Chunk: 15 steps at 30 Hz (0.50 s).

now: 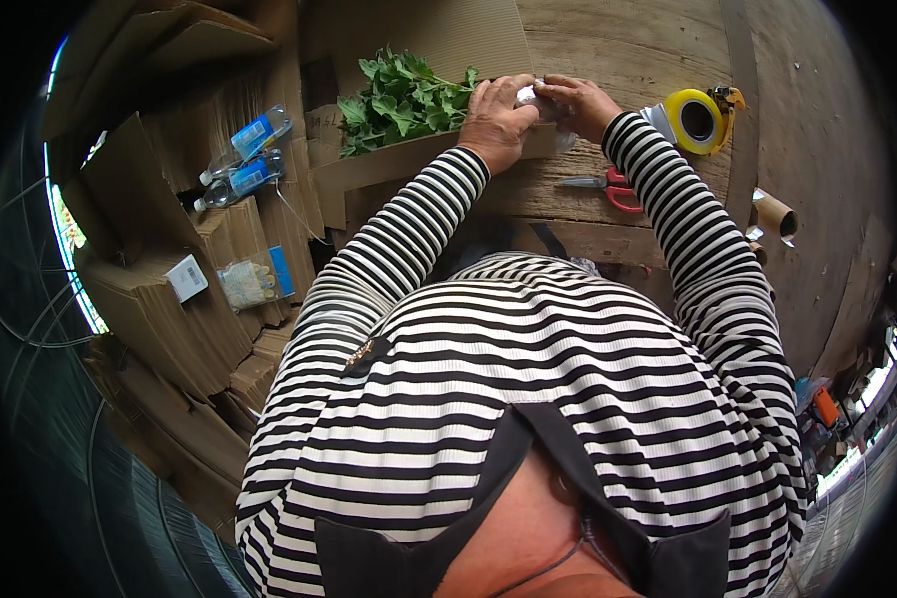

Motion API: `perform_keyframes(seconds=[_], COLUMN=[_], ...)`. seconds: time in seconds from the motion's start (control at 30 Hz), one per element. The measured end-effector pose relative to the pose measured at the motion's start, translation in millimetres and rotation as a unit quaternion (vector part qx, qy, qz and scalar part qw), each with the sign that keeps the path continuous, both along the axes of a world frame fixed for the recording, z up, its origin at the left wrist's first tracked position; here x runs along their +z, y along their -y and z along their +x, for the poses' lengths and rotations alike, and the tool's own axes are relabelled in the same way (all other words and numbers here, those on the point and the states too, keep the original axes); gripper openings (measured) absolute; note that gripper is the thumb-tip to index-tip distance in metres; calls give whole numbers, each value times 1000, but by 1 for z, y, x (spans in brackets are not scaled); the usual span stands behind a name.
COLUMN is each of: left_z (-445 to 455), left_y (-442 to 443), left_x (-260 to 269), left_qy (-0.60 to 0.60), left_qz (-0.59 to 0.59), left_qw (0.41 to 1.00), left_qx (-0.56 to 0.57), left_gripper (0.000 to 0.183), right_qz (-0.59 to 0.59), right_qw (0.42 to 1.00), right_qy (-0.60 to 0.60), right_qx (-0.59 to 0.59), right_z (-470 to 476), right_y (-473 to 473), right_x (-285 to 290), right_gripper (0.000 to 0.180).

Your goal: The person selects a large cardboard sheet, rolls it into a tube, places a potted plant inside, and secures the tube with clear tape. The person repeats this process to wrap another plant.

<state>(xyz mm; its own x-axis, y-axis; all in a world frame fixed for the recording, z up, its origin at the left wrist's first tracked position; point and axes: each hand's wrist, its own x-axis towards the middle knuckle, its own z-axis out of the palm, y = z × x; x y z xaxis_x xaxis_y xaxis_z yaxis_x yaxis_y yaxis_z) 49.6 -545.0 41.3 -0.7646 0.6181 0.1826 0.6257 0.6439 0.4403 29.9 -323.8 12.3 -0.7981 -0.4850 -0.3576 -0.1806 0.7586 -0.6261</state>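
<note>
A bunch of leafy green cuttings (pixel 411 101) lies in a shallow cardboard box (pixel 426 152), leaves to the left and stems to the right. My left hand (pixel 497 123) grips the bunch's right end, where a shiny silvery wrapping (pixel 526 95) shows between the hands. With bent fingers, my right hand (pixel 581 106) holds the clear plastic (pixel 553 111) around that end. Both thumbs and fingertips almost meet there, and the stem ends are hidden. Below my right forearm, red-handled scissors (pixel 605 187) lie on the wooden table, blades pointing left.
A yellow tape dispenser (pixel 695 122) stands right of my right hand, with a cardboard tube (pixel 776 214) farther right. On the left, stacked cardboard (pixel 194 344) carries water bottles (pixel 250 179), a bag of gloves (pixel 248 284) and a white labelled item (pixel 187 278).
</note>
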Motion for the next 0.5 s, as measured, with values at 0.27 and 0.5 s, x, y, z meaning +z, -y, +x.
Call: perform_keyframes(seconds=[0.27,0.5], left_z=[7,38], left_y=[1,1], left_x=[-4,-4], left_qy=[26,-22], left_qz=[22,46], left_qw=[999,999], left_qx=[-1,16], left_gripper=[20,17], right_qz=[-208,-293], right_qw=[897,848], right_qy=[251,343], right_qx=[-300,-279], right_z=[8,10], right_y=[-15,-7], right_x=[-23,-66], right_gripper=[100,113])
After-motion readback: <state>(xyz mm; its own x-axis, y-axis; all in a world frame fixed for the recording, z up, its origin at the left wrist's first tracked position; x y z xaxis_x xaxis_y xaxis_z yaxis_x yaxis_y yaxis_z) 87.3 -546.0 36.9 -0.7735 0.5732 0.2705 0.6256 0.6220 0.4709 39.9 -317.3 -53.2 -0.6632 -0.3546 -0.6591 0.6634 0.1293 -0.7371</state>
